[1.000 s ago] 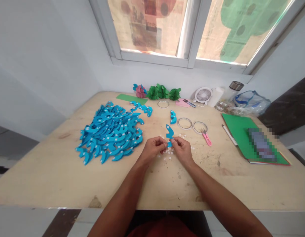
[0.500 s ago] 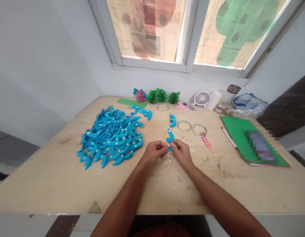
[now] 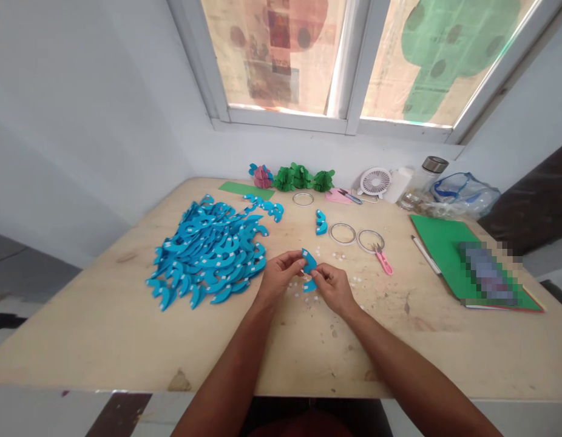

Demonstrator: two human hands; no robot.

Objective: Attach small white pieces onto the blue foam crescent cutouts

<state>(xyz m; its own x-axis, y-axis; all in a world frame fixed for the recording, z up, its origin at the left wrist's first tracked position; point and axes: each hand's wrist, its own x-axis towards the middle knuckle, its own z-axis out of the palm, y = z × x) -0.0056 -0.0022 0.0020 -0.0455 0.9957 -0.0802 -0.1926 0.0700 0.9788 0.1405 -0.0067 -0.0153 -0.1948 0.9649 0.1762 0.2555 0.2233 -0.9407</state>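
A blue curved paper piece (image 3: 309, 261) with small white squares on it is held upright between my hands, over the table. My right hand (image 3: 336, 289) pinches it near the middle, between thumb and forefinger. My left hand (image 3: 277, 277) is closed at its left edge, thumb against the fingers; the fingertips touch the paper or sit right beside it. Small white scraps (image 3: 315, 298) lie scattered under and around both hands. To the left is a large pile of similar blue paper pieces (image 3: 212, 249), many with white squares. Another blue piece (image 3: 321, 223) lies beyond my hands.
Metal rings (image 3: 342, 234) and pink-handled snips (image 3: 383, 261) lie to the right. Green sheets (image 3: 438, 243) and a white pen (image 3: 425, 254) are farther right. Along the wall stand green paper figures (image 3: 300, 177), a small white fan (image 3: 375, 181) and a bottle (image 3: 430, 173).
The blue paper piece has turned and shifted a little toward me and left. My left fingers have moved up along its left edge. The whole view has shifted slightly.
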